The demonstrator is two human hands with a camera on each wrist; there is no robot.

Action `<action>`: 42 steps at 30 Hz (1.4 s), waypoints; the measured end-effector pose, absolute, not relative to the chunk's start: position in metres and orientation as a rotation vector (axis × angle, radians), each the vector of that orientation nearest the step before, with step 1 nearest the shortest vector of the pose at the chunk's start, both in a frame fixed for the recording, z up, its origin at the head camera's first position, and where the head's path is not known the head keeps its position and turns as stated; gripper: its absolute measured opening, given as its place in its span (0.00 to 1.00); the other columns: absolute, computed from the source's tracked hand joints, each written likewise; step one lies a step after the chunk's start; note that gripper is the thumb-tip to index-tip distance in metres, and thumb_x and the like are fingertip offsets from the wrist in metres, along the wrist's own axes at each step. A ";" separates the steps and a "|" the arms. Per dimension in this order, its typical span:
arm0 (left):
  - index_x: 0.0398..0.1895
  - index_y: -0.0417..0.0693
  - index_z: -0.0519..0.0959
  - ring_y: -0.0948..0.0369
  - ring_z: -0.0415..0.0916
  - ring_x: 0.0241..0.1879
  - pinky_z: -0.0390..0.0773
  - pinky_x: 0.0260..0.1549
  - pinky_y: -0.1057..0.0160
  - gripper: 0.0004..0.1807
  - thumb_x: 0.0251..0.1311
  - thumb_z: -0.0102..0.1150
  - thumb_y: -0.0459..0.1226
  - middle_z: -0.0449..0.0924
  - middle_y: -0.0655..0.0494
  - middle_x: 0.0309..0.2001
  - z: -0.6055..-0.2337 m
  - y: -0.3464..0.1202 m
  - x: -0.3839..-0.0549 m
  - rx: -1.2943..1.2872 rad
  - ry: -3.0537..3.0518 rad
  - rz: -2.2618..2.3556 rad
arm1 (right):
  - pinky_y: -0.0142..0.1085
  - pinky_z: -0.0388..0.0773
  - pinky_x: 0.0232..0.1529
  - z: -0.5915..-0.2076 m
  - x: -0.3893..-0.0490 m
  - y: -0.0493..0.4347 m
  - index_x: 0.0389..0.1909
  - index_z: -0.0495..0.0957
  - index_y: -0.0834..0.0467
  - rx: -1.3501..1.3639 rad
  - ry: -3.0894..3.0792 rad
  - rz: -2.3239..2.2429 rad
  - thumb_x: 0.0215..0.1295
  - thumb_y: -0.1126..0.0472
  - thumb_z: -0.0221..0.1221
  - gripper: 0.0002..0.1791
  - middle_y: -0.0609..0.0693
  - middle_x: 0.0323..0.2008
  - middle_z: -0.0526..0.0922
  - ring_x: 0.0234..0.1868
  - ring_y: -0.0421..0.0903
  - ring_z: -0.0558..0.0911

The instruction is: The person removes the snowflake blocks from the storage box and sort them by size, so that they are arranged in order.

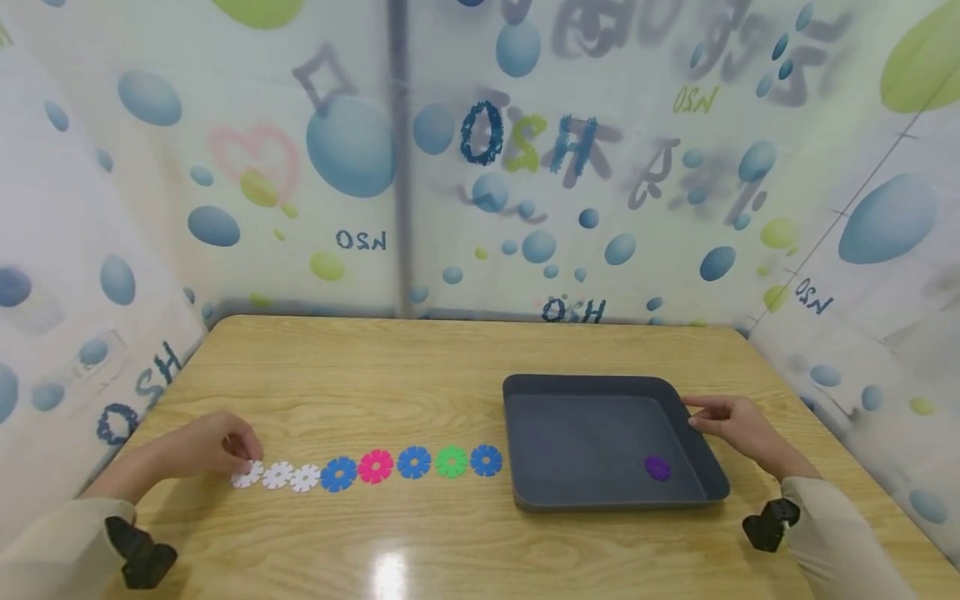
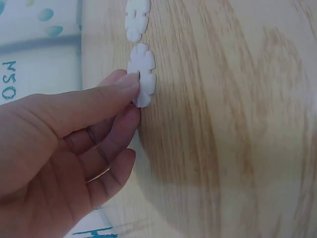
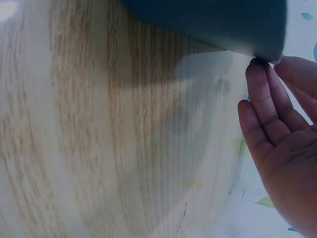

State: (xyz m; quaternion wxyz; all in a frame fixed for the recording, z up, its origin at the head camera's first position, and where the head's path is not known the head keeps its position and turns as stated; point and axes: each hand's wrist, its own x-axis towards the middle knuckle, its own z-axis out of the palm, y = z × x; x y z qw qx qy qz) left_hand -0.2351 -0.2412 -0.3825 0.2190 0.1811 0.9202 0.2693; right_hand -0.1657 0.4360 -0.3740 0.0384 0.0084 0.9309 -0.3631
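Note:
At the left end of a row of flower-shaped plastic discs, my left hand (image 1: 213, 446) pinches a white disc (image 2: 143, 89), thumb over its face. Two more white discs (image 1: 278, 475) follow to its right. After them lie a blue disc (image 1: 330, 478), a pink disc (image 1: 367, 468), another blue one, a green disc (image 1: 442, 462) and a last blue disc close to the tray. A dark grey tray (image 1: 585, 503) stands right of the row, holding a purple disc (image 1: 657, 467). My right hand (image 1: 735, 423) touches the tray's right rim with nearly straight fingertips (image 3: 257, 74).
The wooden table (image 1: 360, 358) ends at a back edge against a patterned curtain (image 1: 480, 233) with blue and green spots. Similar cloth hangs on both sides. Each wrist wears a small black camera, one (image 1: 770, 525) near the tray's front right corner.

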 end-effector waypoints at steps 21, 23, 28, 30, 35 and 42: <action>0.31 0.42 0.78 0.60 0.72 0.31 0.73 0.30 0.62 0.04 0.51 0.62 0.30 0.76 0.56 0.30 -0.375 -0.245 -0.232 0.568 2.603 0.799 | 0.39 0.75 0.40 -0.376 -0.167 0.438 0.59 0.67 0.69 0.019 2.855 -1.111 0.62 0.57 0.58 0.28 0.56 0.39 0.80 0.39 0.46 0.78; 0.31 0.41 0.78 0.62 0.72 0.30 0.74 0.29 0.64 0.04 0.51 0.62 0.31 0.76 0.56 0.30 -0.371 -0.238 -0.230 0.640 2.620 0.815 | 0.40 0.75 0.40 -0.376 -0.167 0.438 0.59 0.67 0.69 0.022 2.853 -1.109 0.62 0.57 0.58 0.28 0.56 0.39 0.80 0.39 0.46 0.78; 0.33 0.40 0.76 0.65 0.72 0.29 0.74 0.27 0.65 0.04 0.54 0.58 0.30 0.75 0.57 0.30 -0.358 -0.204 -0.226 0.827 2.591 0.866 | 0.41 0.74 0.40 -0.376 -0.166 0.437 0.59 0.66 0.69 0.037 2.850 -1.105 0.63 0.58 0.57 0.28 0.56 0.39 0.80 0.39 0.45 0.77; 0.34 0.40 0.76 0.65 0.72 0.29 0.74 0.28 0.65 0.04 0.56 0.57 0.29 0.76 0.56 0.29 -0.352 -0.185 -0.225 0.902 2.567 0.871 | 0.40 0.74 0.40 -0.377 -0.164 0.437 0.59 0.66 0.69 0.043 2.850 -1.106 0.63 0.58 0.57 0.27 0.56 0.38 0.80 0.39 0.46 0.77; 0.36 0.40 0.75 0.65 0.73 0.29 0.74 0.30 0.65 0.04 0.58 0.55 0.29 0.76 0.56 0.29 -0.340 -0.135 -0.230 1.061 2.488 0.865 | 0.37 0.74 0.39 -0.375 -0.164 0.437 0.59 0.67 0.69 0.013 2.855 -1.114 0.63 0.58 0.57 0.27 0.56 0.38 0.80 0.38 0.45 0.78; 0.34 0.42 0.76 0.67 0.69 0.25 0.72 0.27 0.67 0.03 0.57 0.56 0.29 0.74 0.60 0.25 -0.332 -0.054 -0.242 1.290 2.394 0.789 | 0.33 0.74 0.37 -0.373 -0.167 0.439 0.58 0.67 0.69 -0.013 2.853 -1.146 0.62 0.59 0.58 0.27 0.58 0.39 0.80 0.37 0.42 0.78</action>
